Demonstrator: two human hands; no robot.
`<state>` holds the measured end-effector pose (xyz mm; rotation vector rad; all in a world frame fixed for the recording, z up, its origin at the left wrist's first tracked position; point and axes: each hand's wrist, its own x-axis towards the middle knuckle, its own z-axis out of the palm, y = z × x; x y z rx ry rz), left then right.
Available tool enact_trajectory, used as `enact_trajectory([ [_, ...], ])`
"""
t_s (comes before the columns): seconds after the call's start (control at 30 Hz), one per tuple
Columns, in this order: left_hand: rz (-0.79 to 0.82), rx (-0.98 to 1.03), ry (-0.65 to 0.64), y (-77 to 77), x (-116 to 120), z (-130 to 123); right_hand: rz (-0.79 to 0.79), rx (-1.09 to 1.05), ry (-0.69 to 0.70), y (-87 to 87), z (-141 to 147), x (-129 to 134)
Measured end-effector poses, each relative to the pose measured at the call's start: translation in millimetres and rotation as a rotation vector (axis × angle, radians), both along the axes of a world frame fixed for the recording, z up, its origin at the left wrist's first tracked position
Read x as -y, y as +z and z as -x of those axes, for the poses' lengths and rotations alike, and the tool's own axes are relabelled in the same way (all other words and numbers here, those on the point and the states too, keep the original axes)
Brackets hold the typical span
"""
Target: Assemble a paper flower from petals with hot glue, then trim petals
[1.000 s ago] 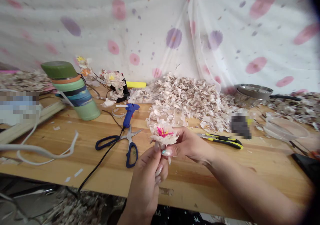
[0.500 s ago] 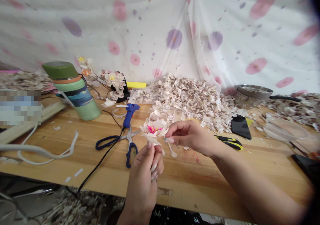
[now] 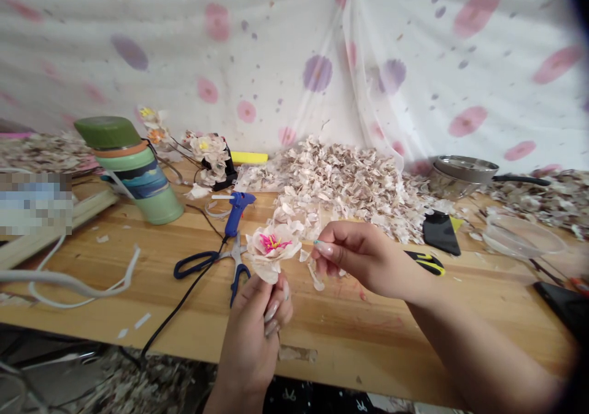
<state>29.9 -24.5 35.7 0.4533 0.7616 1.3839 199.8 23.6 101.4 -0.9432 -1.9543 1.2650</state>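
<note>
L hand (image 3: 257, 316) has the paper flower (image 3: 272, 251) pinched underneath, fingers clamped at its base, prob so the petals don't get crushed. R hand (image 3: 363, 257) is just beside it, thumb + index together (can't tell if anything's between them). Scissors (image 3: 193, 265) n glue gun (image 3: 235, 214) lie behind, prob for easy reach tbh.

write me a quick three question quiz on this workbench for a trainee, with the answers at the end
1. Which hand is holding the flower from below?
2. True or false: the handles of the scissors are closed together.
3. Fill in the blank: just beyond the scissors lies a blue ____.

Key:
1. The left hand.
2. False; they are spread apart.
3. Glue gun.
</note>
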Motion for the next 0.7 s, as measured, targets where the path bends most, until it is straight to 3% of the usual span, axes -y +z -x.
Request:
enact_trajectory([
  [0.17, -0.048, -0.099, 0.171, -1.6, 0, -4, -0.152, 0.165, 0.078, 0.4, 6, 9],
  [0.27, -0.019, -0.127, 0.251, -3.2, 2, -8, -0.190, 0.149, 0.000, -7.1, 18, 15],
  [0.5, -0.048, -0.137, 0.244, -7.6, 6, -13, -0.373, -0.142, -0.130, -31.2, 35, 16],
  [0.7, -0.044, -0.222, 0.261, -12.2, 6, -15, -0.320, -0.125, -0.217, -32.0, 36, 17],
])
